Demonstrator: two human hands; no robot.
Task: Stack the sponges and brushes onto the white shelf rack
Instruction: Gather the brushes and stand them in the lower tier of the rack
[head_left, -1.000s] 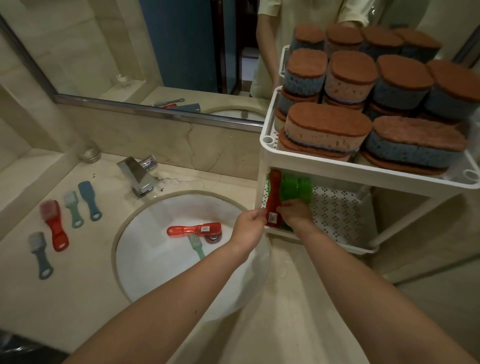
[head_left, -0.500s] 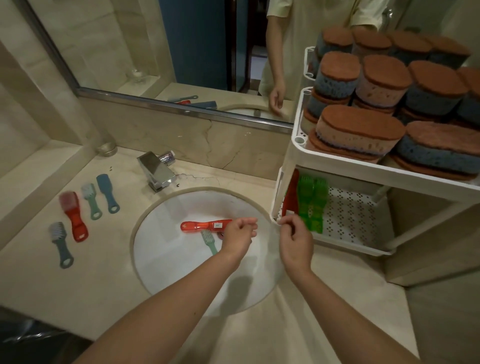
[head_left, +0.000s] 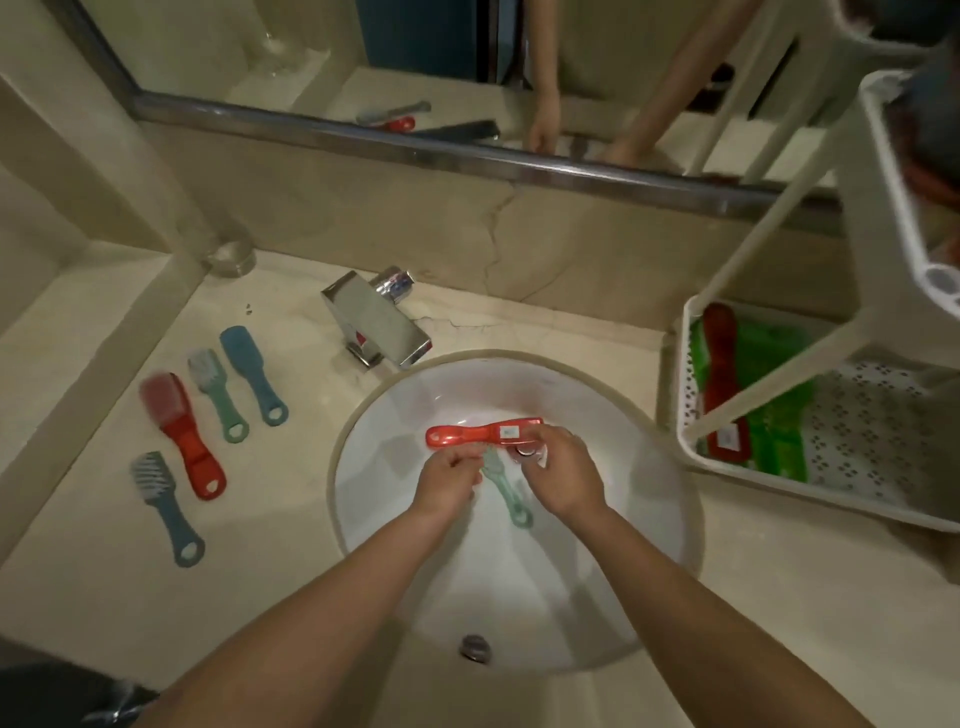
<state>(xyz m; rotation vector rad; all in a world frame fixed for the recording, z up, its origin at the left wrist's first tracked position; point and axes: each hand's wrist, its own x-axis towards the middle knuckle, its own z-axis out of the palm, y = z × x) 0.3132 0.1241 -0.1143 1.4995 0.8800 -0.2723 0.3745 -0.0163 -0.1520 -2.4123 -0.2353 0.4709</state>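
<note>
Both hands down in the white sink basin (head_left: 374, 478): left hand (head_left: 449, 475) with fingers curled in at the bristle end of the small pale-green brush (head_left: 504, 488), right hand (head_left: 563, 478) with fingers bent over the labelled end of the red brush (head_left: 478, 435), close by the drain plug (head_left: 524, 451). Clamped or merely touching: impossible to tell through the blur, for either hand. Red brush lying crosswise in the bowl, pale-green one just beneath it with its handle pointing back toward the body, the two meeting between the hands. Likeliest trouble right there: lifting one and dragging the other along, then losing it down the smooth slope. Also a fair chance of a weak fingertip pinch on slick plastic, ending in a slip and a clatter. Further out on the right, the white shelf rack (head_left: 779, 482), lower tray already holding a second red brush (head_left: 719, 353) beside green brushes (head_left: 774, 441), with a slanted white leg (head_left: 779, 376) crossing the opening. Easy to knock a long handle against that leg and jolt the rack, upper tier mostly out of view. On the counter to the left, well apart, four more waiting: blue brush (head_left: 252, 371), mint brush (head_left: 215, 395), red-handled brush (head_left: 179, 431), grey-blue brush (head_left: 163, 504). Easy to sweep aside with a forearm.
</note>
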